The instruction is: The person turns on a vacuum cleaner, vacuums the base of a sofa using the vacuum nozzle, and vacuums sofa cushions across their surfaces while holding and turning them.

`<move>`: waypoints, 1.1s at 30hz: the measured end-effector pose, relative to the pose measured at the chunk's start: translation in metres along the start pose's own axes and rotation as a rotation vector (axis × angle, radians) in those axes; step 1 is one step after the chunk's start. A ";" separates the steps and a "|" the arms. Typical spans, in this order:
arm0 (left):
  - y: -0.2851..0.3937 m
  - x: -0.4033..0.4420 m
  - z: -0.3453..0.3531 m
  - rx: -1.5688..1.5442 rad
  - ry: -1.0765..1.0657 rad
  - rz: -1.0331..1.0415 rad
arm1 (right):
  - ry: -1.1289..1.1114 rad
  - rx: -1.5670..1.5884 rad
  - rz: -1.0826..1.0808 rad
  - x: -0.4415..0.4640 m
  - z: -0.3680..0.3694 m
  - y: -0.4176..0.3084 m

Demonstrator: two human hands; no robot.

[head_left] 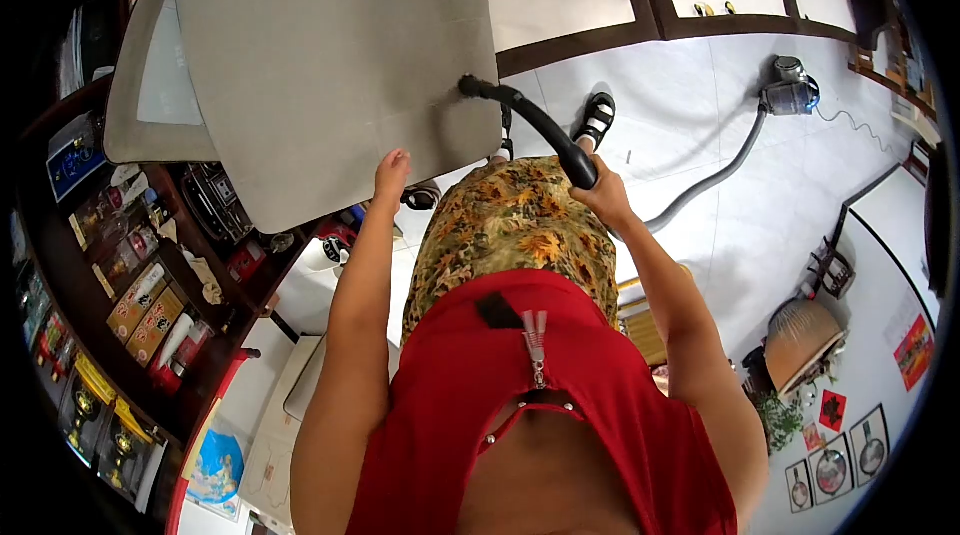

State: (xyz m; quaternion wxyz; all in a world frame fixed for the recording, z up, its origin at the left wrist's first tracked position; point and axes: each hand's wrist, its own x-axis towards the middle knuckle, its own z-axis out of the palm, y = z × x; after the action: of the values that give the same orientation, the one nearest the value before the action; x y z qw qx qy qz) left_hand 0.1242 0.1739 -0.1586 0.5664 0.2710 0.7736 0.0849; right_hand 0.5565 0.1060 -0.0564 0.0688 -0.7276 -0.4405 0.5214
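My right hand [603, 197] is wrapped round the black handle of a vacuum cleaner hose [548, 128]. The small dark nozzle [470, 86] at its far end touches or hovers just over a beige cushion [330, 65], near the right edge. My left hand [393, 175] is over the cushion's near edge, its fingers loosely bent and partly hidden, with nothing visible in it. A grey hose [715, 175] runs from beside my right hand across the floor to the vacuum canister [790, 95].
Dark shelves [150, 285] crowded with boxes and ornaments stand on the left. A dark-framed seat or cabinet front [590, 45] runs along the top. White floor tiles [690, 105] lie under my sandals [597, 115]. A plant [780, 420] and framed pictures are at lower right.
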 end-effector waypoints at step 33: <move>-0.045 -0.083 -0.009 0.010 -0.081 0.028 | -0.005 -0.441 -0.460 -0.003 0.065 -0.047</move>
State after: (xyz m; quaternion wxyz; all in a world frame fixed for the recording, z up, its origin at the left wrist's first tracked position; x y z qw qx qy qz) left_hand 0.1190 0.0949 -0.1059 0.5948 0.2879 0.7465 0.0779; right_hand 0.4766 0.1092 -0.0573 0.0244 -0.6048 -0.6962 0.3859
